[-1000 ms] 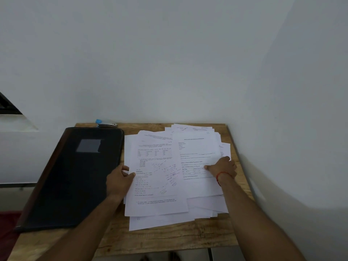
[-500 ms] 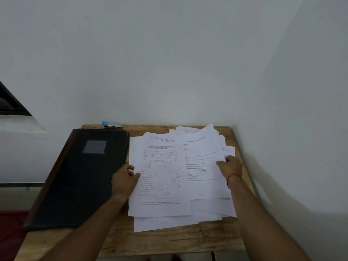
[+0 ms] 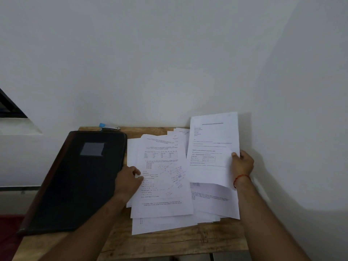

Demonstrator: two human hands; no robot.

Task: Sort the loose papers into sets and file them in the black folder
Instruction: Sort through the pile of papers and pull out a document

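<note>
White paper is held up by the right hand (image 3: 243, 166): one printed sheet (image 3: 212, 147) is pinched at its right edge, with the thumb in front, and is raised clear of the heap. A red thread (image 3: 242, 178) is worn on that wrist. The left hand (image 3: 130, 180) is laid on the left edge of the loose papers (image 3: 165, 185) with its fingers curled. Whether the top page is gripped or only pressed down cannot be told.

The papers are spread in a messy heap on the right half of the wooden table (image 3: 169, 243), with edges poking out every way. No neat sets can be seen. The black folder (image 3: 79, 181) is lying shut on the left half, just beside the heap. A small stapler (image 3: 110, 127) is lying behind it by the wall (image 3: 169, 63).

The job is judged to be only at its start. Almost all the sorting and all the filing are left.
</note>
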